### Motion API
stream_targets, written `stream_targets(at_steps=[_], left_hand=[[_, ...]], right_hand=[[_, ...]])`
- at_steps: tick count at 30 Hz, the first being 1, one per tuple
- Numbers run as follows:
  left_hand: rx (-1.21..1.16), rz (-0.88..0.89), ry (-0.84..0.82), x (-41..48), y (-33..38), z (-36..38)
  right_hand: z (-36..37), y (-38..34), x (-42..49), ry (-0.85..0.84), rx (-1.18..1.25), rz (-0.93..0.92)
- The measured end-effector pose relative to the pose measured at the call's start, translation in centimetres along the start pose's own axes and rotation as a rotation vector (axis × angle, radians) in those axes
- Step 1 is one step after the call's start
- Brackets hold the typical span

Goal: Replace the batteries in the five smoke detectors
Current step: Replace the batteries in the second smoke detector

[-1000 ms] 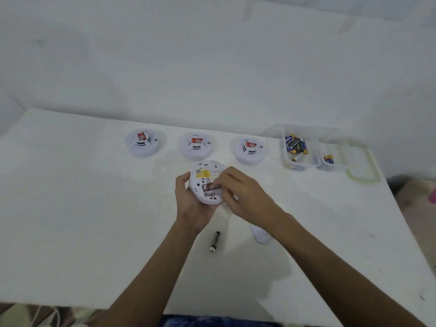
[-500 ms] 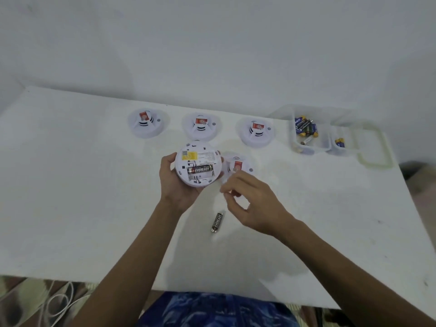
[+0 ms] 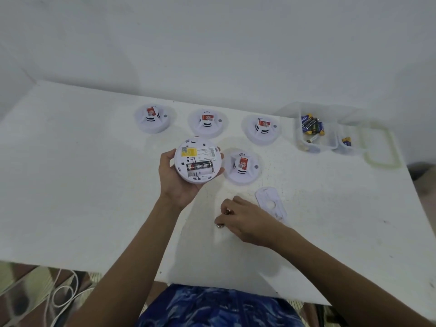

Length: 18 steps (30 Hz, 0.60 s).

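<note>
One detector (image 3: pixel 199 159) open in left grip (image 3: pixel 179 178), a cell seated, one slot empty | right grip (image 3: pixel 245 220) pinching loose battery (image 3: pixel 220 224) off tabletop (image 3: pixel 82 185) | four detectors beyond look untouched

Loose battery (image 3: pixel 221 219) — mostly hidden under right hand (image 3: pixel 245 220), ends only.

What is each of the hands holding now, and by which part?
The left hand holds a smoke detector by its round rim, its back up. The right hand pinches a battery on the table, mostly hidden.
</note>
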<state>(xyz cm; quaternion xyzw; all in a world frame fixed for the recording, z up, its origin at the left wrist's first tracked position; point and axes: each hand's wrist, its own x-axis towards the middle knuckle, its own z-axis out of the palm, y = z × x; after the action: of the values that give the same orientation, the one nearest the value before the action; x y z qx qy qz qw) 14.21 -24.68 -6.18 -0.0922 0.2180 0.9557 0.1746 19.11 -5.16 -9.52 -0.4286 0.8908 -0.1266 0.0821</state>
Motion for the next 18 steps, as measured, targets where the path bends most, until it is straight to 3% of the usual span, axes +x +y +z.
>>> stream_targets(at_steps=[6,13,18], left_hand=[[-0.003,0.014,0.012,-0.3,-0.3,0.1],[0.044,0.023,0.016,-0.3,-0.7,1.3],[0.094,0.034,0.043,-0.4,-1.0,2.5]], right_hand=[[-2.3,-0.2,-0.5,0.149,0.135,0.052],[-7.8,-1.7,0.5,0.534,0.331,0.196],[-9.7,-2.8,1.8,0.712,0.522,0.280]])
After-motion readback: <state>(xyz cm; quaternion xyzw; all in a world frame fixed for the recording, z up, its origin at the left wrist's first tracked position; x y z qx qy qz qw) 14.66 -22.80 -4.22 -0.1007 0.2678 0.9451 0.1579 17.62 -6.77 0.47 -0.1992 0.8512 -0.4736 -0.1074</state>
